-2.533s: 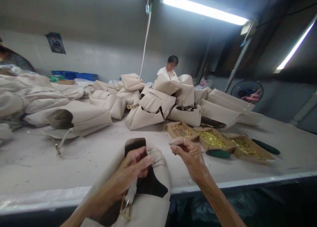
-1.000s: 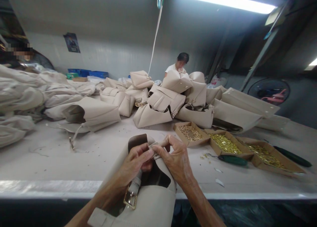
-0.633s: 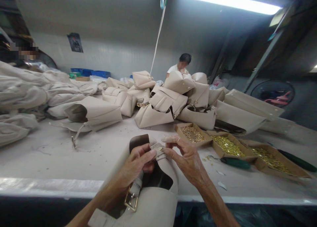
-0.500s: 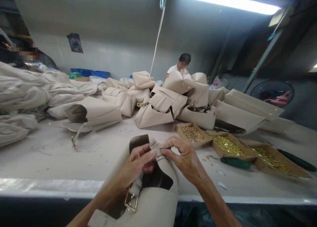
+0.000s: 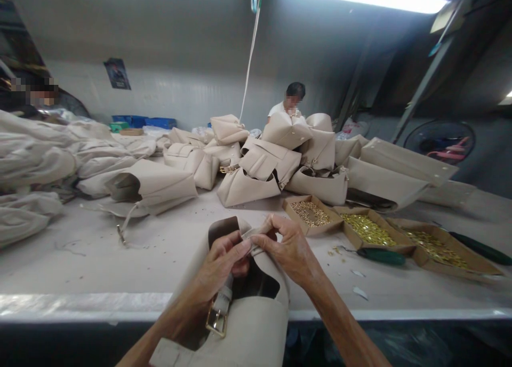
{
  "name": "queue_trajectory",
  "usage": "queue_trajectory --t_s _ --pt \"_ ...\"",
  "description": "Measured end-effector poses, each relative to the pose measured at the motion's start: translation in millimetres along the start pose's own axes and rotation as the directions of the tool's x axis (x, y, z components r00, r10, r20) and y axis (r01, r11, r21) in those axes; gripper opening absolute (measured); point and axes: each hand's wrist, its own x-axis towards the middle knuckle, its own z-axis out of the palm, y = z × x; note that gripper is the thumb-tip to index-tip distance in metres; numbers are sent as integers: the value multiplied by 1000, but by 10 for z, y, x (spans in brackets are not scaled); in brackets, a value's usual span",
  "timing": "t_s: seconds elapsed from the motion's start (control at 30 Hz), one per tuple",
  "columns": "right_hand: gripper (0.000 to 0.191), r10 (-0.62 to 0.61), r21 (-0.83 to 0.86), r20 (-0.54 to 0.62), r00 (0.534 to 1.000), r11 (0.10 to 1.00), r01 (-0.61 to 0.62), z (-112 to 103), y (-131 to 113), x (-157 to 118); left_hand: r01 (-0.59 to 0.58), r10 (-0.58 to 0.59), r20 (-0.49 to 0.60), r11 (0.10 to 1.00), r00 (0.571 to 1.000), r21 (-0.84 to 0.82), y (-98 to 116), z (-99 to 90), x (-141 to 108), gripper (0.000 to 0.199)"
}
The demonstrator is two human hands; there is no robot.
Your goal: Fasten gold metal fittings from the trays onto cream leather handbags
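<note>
A cream bag (image 5: pixel 256 324) with a dark lining lies at the table's front edge, partly over it. My left hand (image 5: pixel 228 255) pinches a narrow cream strap (image 5: pixel 256 229) near the bag's opening. From the other side, my right hand (image 5: pixel 286 244) grips the same strap between thumb and fingers, and the two thumbs nearly meet. Below my left hand hangs a gold buckle (image 5: pixel 216 319) on a short strap. The fingers hide the part of the strap between them.
Small trays of gold metal pieces (image 5: pixel 310 214), (image 5: pixel 366 231), (image 5: pixel 438 249) stand at the right, with a green-handled tool (image 5: pixel 380 256) beside them. Cream bags (image 5: pixel 256 185) pile up behind. Cream cloth (image 5: pixel 32 159) lies left. A person (image 5: pixel 286 103) is beyond the pile.
My right hand's fingers have closed in on the strap, nearer my left thumb, and cover more of it. The buckle has shifted slightly right. The camera view has moved a little.
</note>
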Motion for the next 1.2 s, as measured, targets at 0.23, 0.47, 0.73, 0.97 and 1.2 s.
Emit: queue_trajectory --t_s 0.23,0.47,0.73,0.97,1.2 --pt "9 -27 36 -41 999 999 28 71 35 -14 7 -6 -37 1000 999 24 8 -10 14 43" --pt "22 -3 -115 -74 997 993 -6 86 -14 52 15 -13 -45 999 999 42 2 -3 7 45" --pt "16 -30 127 133 991 992 13 -129 98 42 17 -15 -24 998 1000 67 66 25 -7 44" --pt "9 -96 34 208 973 995 91 -224 -6 87 2 -2 1 999 1000 32 20 -11 0 41" --pt "18 -13 -173 12 1000 985 15 -2 -40 71 5 -3 -48 999 999 37 -1 -2 31 42"
